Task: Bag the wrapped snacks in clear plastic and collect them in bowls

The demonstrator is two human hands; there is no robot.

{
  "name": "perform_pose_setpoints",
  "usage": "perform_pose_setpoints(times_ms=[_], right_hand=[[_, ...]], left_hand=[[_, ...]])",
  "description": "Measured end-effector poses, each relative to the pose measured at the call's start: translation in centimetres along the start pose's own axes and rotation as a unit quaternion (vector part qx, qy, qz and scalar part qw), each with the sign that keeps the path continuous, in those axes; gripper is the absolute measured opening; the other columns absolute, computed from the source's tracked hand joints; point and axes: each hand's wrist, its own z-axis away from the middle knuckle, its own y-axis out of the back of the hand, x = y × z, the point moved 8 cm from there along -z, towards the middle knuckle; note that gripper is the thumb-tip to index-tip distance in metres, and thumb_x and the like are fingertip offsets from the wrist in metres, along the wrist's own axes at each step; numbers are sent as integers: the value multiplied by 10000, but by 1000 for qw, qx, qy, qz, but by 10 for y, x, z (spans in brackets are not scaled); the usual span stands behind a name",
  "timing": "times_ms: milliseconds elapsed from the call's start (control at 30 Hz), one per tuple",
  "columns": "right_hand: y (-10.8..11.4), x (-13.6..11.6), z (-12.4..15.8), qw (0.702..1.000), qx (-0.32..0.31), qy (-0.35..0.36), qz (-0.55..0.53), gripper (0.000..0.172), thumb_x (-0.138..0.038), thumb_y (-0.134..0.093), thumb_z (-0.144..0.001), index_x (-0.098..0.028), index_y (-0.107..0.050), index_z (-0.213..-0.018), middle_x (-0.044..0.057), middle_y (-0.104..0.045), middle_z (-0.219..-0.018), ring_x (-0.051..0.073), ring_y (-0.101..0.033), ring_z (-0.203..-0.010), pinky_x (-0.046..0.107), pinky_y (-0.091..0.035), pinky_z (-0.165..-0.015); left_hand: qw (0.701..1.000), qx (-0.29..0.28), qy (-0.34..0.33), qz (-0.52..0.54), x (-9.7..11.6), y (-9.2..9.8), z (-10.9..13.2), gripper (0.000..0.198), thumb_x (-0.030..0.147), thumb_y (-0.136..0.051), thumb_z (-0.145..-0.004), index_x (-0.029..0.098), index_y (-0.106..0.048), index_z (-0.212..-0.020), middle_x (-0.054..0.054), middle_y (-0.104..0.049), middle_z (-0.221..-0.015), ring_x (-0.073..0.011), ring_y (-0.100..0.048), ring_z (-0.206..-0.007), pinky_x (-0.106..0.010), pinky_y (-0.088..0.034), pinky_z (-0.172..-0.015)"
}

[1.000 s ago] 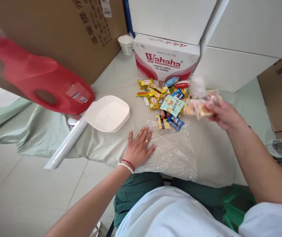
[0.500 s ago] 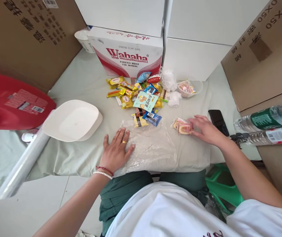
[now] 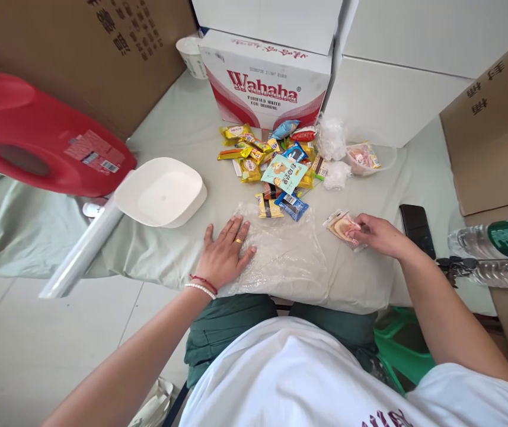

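My left hand [image 3: 223, 254] lies flat with its fingers stretched, pressing the left edge of a thin clear plastic sheet or bag [image 3: 287, 255] against the tablecloth. To the right of the plastic, my right hand [image 3: 380, 235] pinches a pink-and-cream wrapped snack packet [image 3: 341, 226] between thumb and fingers, low over the cloth. Beyond the plastic is a heap of wrapped snacks, with a pale green packet [image 3: 284, 173] on top and a blue packet [image 3: 293, 206] at its near side.
A white plastic basin [image 3: 160, 213] and a roll of clear film [image 3: 85, 249] sit at left, beside a red jug [image 3: 53, 142]. Behind the snacks stand a Wahaba-style printed carton [image 3: 265, 83] and a small clear bowl [image 3: 382, 163]. A phone [image 3: 416, 230] and bottles [image 3: 505, 273] lie at right.
My right hand's fingers have closed on the pink snack packet, which has turned slightly. My left hand stays flat on the plastic. The whole view has shifted.
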Motion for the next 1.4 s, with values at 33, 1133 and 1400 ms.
perform_pose_setpoints(times_ms=[33, 1133, 1400], right_hand=[[-1, 2, 2, 1000, 2, -6, -19, 387, -619, -620, -836, -233, -596, -864, 18, -632, -777, 199, -556, -721, 299, -407, -645], [-58, -170, 43, 965, -114, 206, -118, 321, -514, -436, -1065, -243, -592, -993, 38, -718, -908, 187, -663, -781, 308, -539, -700], [-78, -177, 8, 971, -45, 227, -62, 266, -417, -441, -1040, -235, -633, -1055, 36, -692, -867, 221, -626, -774, 352, -518, -720]], left_hand=[[1000, 2, 0, 2, 0, 0, 0, 678, 527, -333, -1055, 206, -350, -1652, -156, -313, -1723, -338, -339, -1588, -686, -80, -1293], [999, -2, -3, 33, -3, 0, 2, 679, 536, -280, -1081, 216, -271, -1679, -132, -268, -1744, -317, -279, -1615, -675, -52, -1296], [999, 22, 0, 39, -8, 11, 12, 630, 453, -280, -1093, 233, -256, -1683, -137, -266, -1742, -304, -287, -1614, -686, 7, -1294]])
